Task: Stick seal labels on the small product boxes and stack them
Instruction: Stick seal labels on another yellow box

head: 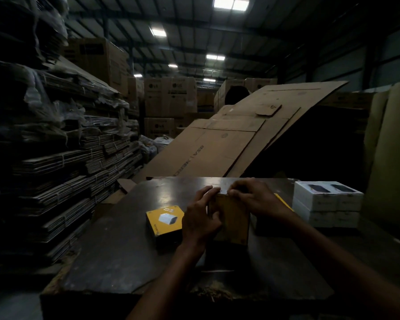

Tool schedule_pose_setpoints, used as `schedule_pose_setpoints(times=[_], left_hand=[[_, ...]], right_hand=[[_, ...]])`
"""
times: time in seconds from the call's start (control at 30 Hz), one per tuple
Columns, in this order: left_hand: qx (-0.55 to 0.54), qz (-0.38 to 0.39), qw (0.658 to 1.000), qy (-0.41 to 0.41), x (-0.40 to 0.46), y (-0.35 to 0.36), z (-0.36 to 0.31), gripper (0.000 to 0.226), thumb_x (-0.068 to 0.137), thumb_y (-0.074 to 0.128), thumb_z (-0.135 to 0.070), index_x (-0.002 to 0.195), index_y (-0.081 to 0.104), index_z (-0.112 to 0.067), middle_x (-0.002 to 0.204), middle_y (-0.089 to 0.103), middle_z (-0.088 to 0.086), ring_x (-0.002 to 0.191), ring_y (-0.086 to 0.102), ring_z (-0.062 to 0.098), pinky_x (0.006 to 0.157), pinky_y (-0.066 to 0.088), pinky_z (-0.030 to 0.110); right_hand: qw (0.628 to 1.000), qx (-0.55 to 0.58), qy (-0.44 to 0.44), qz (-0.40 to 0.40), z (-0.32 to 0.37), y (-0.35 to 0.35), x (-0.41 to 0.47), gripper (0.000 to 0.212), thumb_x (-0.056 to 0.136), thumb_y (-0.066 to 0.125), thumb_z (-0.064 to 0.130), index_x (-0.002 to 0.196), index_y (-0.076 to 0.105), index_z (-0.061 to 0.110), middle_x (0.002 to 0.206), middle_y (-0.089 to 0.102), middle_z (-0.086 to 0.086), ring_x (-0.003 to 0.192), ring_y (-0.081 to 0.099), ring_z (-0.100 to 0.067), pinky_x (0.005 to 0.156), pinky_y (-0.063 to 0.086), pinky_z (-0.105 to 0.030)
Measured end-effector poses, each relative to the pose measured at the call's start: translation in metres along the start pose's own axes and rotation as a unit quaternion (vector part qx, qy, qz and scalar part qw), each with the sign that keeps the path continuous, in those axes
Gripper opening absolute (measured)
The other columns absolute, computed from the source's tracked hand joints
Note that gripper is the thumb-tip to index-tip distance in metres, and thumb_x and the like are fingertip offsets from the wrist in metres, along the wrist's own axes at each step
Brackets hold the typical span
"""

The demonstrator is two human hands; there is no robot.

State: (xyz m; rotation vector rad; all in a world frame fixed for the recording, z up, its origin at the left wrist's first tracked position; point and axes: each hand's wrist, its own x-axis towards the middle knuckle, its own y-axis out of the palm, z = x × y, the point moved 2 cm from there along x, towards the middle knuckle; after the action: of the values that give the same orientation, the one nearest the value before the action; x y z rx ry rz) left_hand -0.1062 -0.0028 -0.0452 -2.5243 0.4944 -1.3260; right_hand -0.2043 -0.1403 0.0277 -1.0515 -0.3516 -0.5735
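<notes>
Pressing a seal label point(223, 191) onto the top edge of an upright yellow box point(231, 221) at mid-counter point(116, 250), your left hand point(200, 218) grips its side while your right hand point(252, 199) pinches the label down. Another yellow box point(164, 221) lies just left, its seal state unclear; white boxes point(326, 203) sit stacked at right.

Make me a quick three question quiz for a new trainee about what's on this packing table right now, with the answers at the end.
1. True or false: the yellow box lying flat sits on the left hand's side of the upright box.
2. Which is stacked at the table's far right? A) white boxes B) yellow boxes C) tape rolls
3. Fill in: both hands hold the upright box, and the right hand's fingers press at its ____ edge.

Key: 1 true; 2 A; 3 top
</notes>
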Motion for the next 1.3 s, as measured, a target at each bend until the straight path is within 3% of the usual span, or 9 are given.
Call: schedule_pose_setpoints(times=[0.13, 0.27, 0.43, 0.57, 0.7, 0.9, 1.0, 1.2, 1.3], left_hand=[[0.003, 0.001, 1.0, -0.002, 0.0, 0.001, -0.001, 0.069, 0.073, 0.064, -0.007, 0.136, 0.058, -0.035, 0.138, 0.051, -0.017, 0.117, 0.056, 0.007, 0.088, 0.058, 0.028], [0.006, 0.002, 1.0, 0.0, 0.0, 0.0, -0.001, 0.068, 0.072, 0.061, -0.01, 0.136, 0.057, -0.035, 0.138, 0.05, -0.019, 0.117, 0.056, 0.008, 0.087, 0.058, 0.031], [0.012, 0.003, 1.0, -0.001, 0.001, 0.001, 0.0, 0.07, 0.073, 0.066, -0.007, 0.137, 0.057, -0.033, 0.14, 0.051, -0.016, 0.119, 0.056, 0.011, 0.092, 0.056, 0.028], [0.013, 0.01, 1.0, 0.0, 0.001, 0.001, 0.001, 0.069, 0.074, 0.065, -0.01, 0.138, 0.056, -0.034, 0.142, 0.05, -0.015, 0.122, 0.055, 0.013, 0.093, 0.055, 0.028], [0.01, 0.007, 1.0, -0.011, 0.0, 0.001, 0.0, 0.07, 0.07, 0.056, -0.022, 0.138, 0.054, -0.038, 0.143, 0.048, -0.018, 0.125, 0.053, 0.012, 0.09, 0.057, 0.037], [0.004, 0.006, 1.0, -0.008, -0.001, 0.001, 0.001, 0.072, 0.069, 0.057, -0.02, 0.14, 0.054, -0.034, 0.142, 0.049, -0.016, 0.123, 0.054, 0.012, 0.092, 0.057, 0.035], [0.004, 0.003, 1.0, -0.007, -0.001, 0.0, 0.0, 0.071, 0.07, 0.059, -0.019, 0.14, 0.054, -0.034, 0.143, 0.049, -0.016, 0.124, 0.053, 0.011, 0.093, 0.056, 0.032], [-0.001, 0.002, 1.0, -0.008, -0.001, 0.001, 0.0, 0.07, 0.07, 0.057, -0.019, 0.138, 0.056, -0.035, 0.142, 0.05, -0.016, 0.123, 0.053, 0.01, 0.095, 0.055, 0.029], [-0.002, 0.004, 1.0, -0.005, -0.001, 0.001, 0.0, 0.069, 0.07, 0.057, -0.018, 0.137, 0.056, -0.034, 0.141, 0.051, -0.015, 0.122, 0.054, 0.01, 0.093, 0.051, 0.022]], right_hand=[[1.0, -0.019, 0.0, 0.009, 0.002, -0.002, 0.001, 0.009, 0.095, 0.064, 0.02, 0.091, 0.072, 0.023, 0.083, 0.064, 0.01, 0.08, 0.059, -0.006, 0.062, 0.039, -0.011], [0.998, -0.062, -0.024, -0.023, 0.009, -0.002, -0.002, 0.009, 0.095, 0.065, 0.02, 0.096, 0.073, 0.016, 0.088, 0.061, 0.003, 0.08, 0.056, -0.009, 0.071, 0.045, -0.026], [0.989, 0.127, 0.048, -0.056, 0.019, -0.018, -0.002, 0.02, 0.097, 0.062, 0.019, 0.081, 0.07, 0.028, 0.083, 0.069, 0.01, 0.076, 0.062, -0.001, 0.07, 0.049, -0.023], [0.924, 0.337, 0.171, 0.06, 0.03, -0.026, -0.01, 0.02, 0.1, 0.056, 0.019, 0.105, 0.075, 0.014, 0.099, 0.076, -0.003, 0.09, 0.071, -0.011, 0.071, 0.054, -0.021], [0.864, 0.431, 0.235, 0.11, 0.032, -0.024, -0.016, 0.025, 0.1, 0.054, 0.016, 0.115, 0.073, 0.012, 0.108, 0.076, -0.002, 0.103, 0.07, -0.014, 0.075, 0.055, -0.025], [0.814, 0.499, 0.265, 0.134, 0.038, -0.022, -0.021, 0.036, 0.081, 0.067, 0.023, 0.113, 0.073, 0.008, 0.091, 0.076, -0.004, 0.083, 0.066, -0.014, 0.074, 0.052, -0.024], [0.81, 0.502, 0.279, 0.119, 0.032, -0.023, -0.021, 0.024, 0.092, 0.062, 0.018, 0.111, 0.073, 0.009, 0.097, 0.071, -0.007, 0.086, 0.063, -0.016, 0.071, 0.054, -0.023], [0.799, 0.511, 0.289, 0.13, 0.033, -0.023, -0.023, 0.019, 0.09, 0.065, 0.015, 0.106, 0.073, 0.007, 0.075, 0.071, -0.003, 0.066, 0.061, -0.01, 0.058, 0.053, -0.018], [0.874, 0.407, 0.25, 0.09, 0.033, -0.02, -0.026, 0.014, 0.085, 0.075, 0.018, 0.097, 0.077, 0.01, 0.079, 0.07, 0.001, 0.072, 0.062, -0.009, 0.062, 0.051, -0.018]])
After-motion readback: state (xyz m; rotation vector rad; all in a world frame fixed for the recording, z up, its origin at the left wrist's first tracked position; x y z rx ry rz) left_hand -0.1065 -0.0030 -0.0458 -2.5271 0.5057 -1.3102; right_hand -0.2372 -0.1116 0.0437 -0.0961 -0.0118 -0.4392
